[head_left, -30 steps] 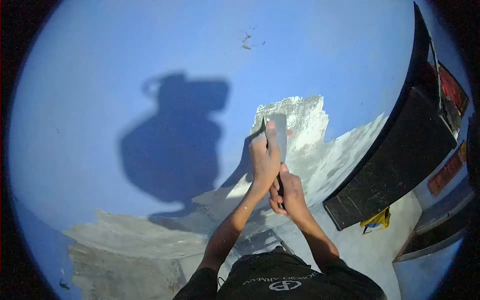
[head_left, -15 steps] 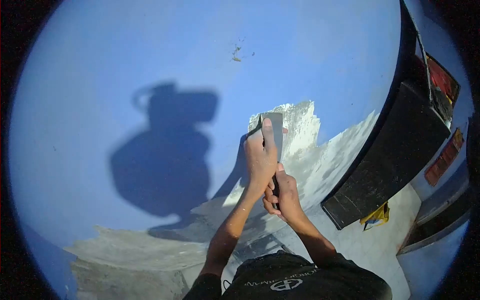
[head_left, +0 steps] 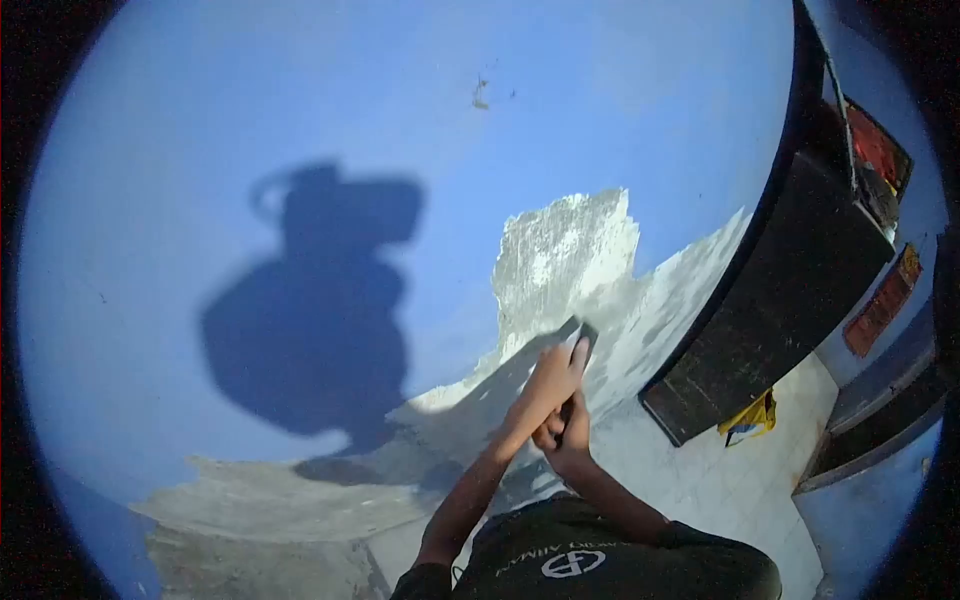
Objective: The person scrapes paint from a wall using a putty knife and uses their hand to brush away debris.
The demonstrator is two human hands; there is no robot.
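Observation:
Both hands grip one dark, flat-bladed scraper (head_left: 587,330) in front of the scraped part of the blue wall (head_left: 480,150). My left hand (head_left: 550,383) is closed high on the tool, its thumb stretched along the blade. Lower down, my right hand (head_left: 573,440) wraps round the handle, which is mostly hidden by fingers. In this view the blade overlaps the lower part of a pale scraped patch (head_left: 560,250), where paint is off and grey-white plaster shows. The patch's ragged paint edge runs above and left of my hands.
A black panel-like piece of furniture (head_left: 770,300) stands along the right side. Under it lies a yellow item (head_left: 750,415) on the pale tiled floor (head_left: 720,480). More bare plaster (head_left: 270,500) spreads across the lower left wall. My shadow (head_left: 310,330) falls on the wall.
Both hands and the scraper have moved down from the top of the scraped patch to its lower part, slightly right. The blade now tilts more, and the patch is uncovered to view.

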